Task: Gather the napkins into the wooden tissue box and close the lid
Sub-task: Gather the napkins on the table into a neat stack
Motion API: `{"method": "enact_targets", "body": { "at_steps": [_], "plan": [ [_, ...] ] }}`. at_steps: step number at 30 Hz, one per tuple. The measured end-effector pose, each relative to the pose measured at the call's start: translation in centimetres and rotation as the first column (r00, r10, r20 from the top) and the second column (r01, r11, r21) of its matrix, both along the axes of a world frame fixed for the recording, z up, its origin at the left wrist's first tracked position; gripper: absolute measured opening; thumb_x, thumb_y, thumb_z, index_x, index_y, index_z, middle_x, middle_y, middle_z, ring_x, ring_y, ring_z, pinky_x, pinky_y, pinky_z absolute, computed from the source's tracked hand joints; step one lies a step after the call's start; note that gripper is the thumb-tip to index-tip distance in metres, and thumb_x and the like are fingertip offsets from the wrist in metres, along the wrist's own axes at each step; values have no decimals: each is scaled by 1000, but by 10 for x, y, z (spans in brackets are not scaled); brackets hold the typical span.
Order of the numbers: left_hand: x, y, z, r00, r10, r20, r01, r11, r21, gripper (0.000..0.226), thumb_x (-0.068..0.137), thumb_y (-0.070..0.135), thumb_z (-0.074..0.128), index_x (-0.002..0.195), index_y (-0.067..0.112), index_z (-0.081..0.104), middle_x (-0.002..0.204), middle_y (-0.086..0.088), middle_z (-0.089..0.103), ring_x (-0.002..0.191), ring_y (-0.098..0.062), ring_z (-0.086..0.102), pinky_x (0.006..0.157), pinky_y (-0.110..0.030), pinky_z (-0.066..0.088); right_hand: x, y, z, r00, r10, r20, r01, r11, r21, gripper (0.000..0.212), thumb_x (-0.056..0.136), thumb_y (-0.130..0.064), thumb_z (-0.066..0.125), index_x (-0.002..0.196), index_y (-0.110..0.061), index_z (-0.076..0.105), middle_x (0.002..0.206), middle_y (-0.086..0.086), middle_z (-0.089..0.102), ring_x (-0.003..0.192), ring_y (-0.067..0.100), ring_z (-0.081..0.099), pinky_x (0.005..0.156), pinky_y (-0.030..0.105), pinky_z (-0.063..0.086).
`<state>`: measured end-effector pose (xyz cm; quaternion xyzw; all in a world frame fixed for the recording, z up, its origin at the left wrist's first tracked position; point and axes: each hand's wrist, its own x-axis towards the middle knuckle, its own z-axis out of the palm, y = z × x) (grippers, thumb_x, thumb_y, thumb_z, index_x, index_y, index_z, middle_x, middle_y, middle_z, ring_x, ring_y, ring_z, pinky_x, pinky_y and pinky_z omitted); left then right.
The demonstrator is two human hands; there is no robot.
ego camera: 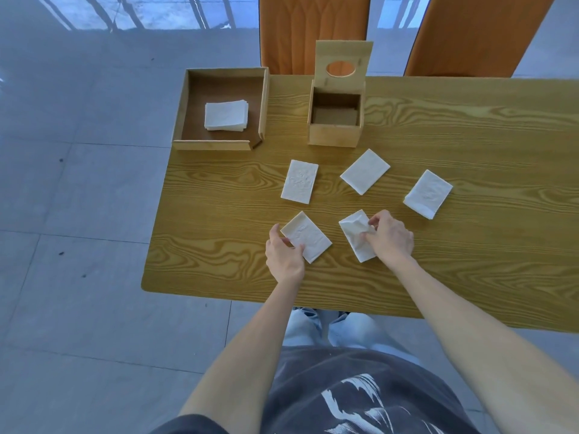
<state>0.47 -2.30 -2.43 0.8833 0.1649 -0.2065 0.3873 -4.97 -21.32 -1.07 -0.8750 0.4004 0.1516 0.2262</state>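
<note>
The wooden tissue box [334,134] stands at the table's far middle, empty, its lid [343,63] with an oval hole raised upright. Several folded white napkins lie on the table in front of it. My left hand [283,253] rests on the near left napkin [307,235], thumb and fingers at its two edges. My right hand [391,238] pinches the near middle napkin [355,236], which is crumpled at its upper corner. Other napkins lie flat farther off: a left one [299,185], a centre one [365,171] and a right one [427,193].
A shallow wooden tray [219,145] at the table's far left corner holds a stack of napkins [226,115]. Two orange chair backs [313,29] stand behind the table. The table's near edge [250,294] lies close to my legs.
</note>
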Motion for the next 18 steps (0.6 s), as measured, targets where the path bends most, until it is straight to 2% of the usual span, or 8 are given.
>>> {"method": "enact_targets", "body": {
  "at_steps": [4,7,12,14,16,18],
  "plan": [
    [0,0,-2,1000,-8,10,8,1000,-22,72,84,14,77,146,20,41,112,-2,63,81,-9,60,85,-28,43,-3,-5,4,991,-86,105,74,991,114,37,85,-27,75,116,-14,60,108,5,69,104,28,63,86,42,50],
    [1,0,-3,1000,-1,14,2,999,-41,72,84,14,77,146,21,42,112,-2,64,77,-6,58,84,-27,43,-1,-10,3,992,-73,102,59,990,126,28,86,-29,72,108,-11,68,105,7,68,104,29,62,77,37,49],
    [2,0,-5,1000,2,13,-2,999,-47,72,83,15,78,145,21,42,111,-2,64,74,-3,57,82,-25,42,2,-8,1,994,-87,61,83,995,63,33,85,-31,74,110,-11,67,125,16,51,109,31,53,87,37,47],
    [3,0,-5,1000,6,12,-5,999,-50,73,82,15,79,146,21,42,110,-2,64,76,-5,59,82,-25,43,4,-6,1,994,-100,47,96,992,78,34,85,-27,74,113,-10,65,126,17,48,103,32,56,84,35,45],
    [4,0,-6,1000,1,12,-1,999,-46,74,82,15,79,145,21,42,109,-2,64,76,-5,59,83,-26,44,5,-5,1,993,-110,42,106,990,88,33,86,-24,73,114,-11,63,124,16,51,98,32,58,79,33,43],
    [4,0,-6,1000,1,10,-1,999,-49,74,82,15,79,145,21,42,109,-1,64,75,-4,58,84,-27,45,6,-6,1,991,-119,64,112,988,108,34,84,-21,74,114,-11,61,117,13,60,101,31,60,80,35,44]
  ]
}}
